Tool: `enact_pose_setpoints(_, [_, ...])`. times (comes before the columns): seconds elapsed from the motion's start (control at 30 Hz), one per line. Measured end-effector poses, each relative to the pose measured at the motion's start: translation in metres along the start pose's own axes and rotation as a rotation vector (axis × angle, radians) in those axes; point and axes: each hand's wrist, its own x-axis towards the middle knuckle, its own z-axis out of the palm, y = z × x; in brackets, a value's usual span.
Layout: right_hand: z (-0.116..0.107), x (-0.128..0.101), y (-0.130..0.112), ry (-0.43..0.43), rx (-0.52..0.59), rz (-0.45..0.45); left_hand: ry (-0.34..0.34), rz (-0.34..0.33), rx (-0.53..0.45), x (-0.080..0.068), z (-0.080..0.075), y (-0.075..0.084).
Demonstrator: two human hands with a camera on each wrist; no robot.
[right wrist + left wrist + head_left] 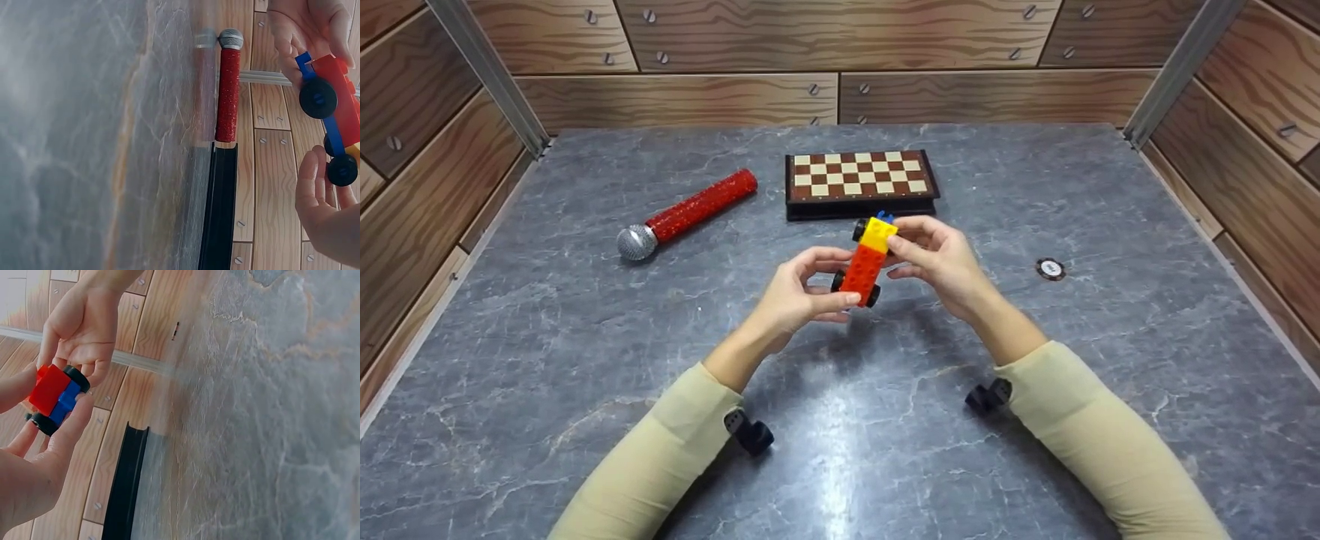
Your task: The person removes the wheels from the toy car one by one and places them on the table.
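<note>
Red-and-yellow brick car (866,261) held above the grey worktop (585,360): left hand (795,296) pinches its near end, right hand (941,259) its yellow far end; wheels fitted, apparently near-complete.

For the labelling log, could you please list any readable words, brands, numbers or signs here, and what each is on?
None can be read.
Round token: its markings are too small to read.
Toy car, microphone and chessboard: no text shows.
</note>
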Motion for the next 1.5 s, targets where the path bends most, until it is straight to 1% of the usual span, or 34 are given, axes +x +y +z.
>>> enact_pose_setpoints(0.23, [0.0, -0.0024, -0.0001, -0.001, 0.004, -0.021, -0.032, -0.015, -0.017, -0.0002, 0.0014, 0.0003])
enact_pose_setpoints(0.33, [0.0001, -0.0038, 0.0, -0.028, 0.004, -0.042, -0.027, -0.031, 0.004, 0.0005, 0.0019, -0.0002])
enact_pose_setpoints(0.47, [0.0005, -0.0048, -0.0001, -0.073, -0.015, -0.065, -0.003, -0.05, 0.042, 0.0009, 0.0026, -0.0015])
enact_pose_setpoints(0.67, [0.0006, -0.0049, -0.0009, -0.081, -0.045, -0.077, 0.014, -0.009, 0.103, 0.001, 0.0028, -0.0025])
enact_pose_setpoints(0.8, [0.001, -0.0049, -0.0009, -0.083, -0.055, -0.08, 0.016, 0.006, 0.093, 0.0013, 0.0029, -0.0028])
enact_pose_setpoints(1.0, [0.0033, -0.0054, -0.001, -0.104, -0.083, -0.093, 0.019, 0.031, 0.044, 0.0019, 0.0025, -0.0034])
enact_pose_setpoints(1.1, [0.0043, -0.0054, -0.0012, -0.104, -0.087, -0.094, 0.008, 0.054, 0.039, 0.0021, 0.0013, -0.0031])
enact_pose_setpoints(1.27, [0.0054, -0.0054, -0.002, -0.104, -0.09, -0.091, -0.009, 0.072, 0.032, 0.0029, 0.0005, -0.0007])
enact_pose_setpoints(1.4, [0.0063, -0.0048, -0.0023, -0.108, -0.089, -0.082, -0.035, 0.098, 0.026, 0.0043, -0.0002, 0.0008])
enact_pose_setpoints(1.5, [0.0071, -0.0039, -0.0025, -0.104, -0.087, -0.073, -0.062, 0.118, 0.039, 0.0048, -0.0012, 0.0019])
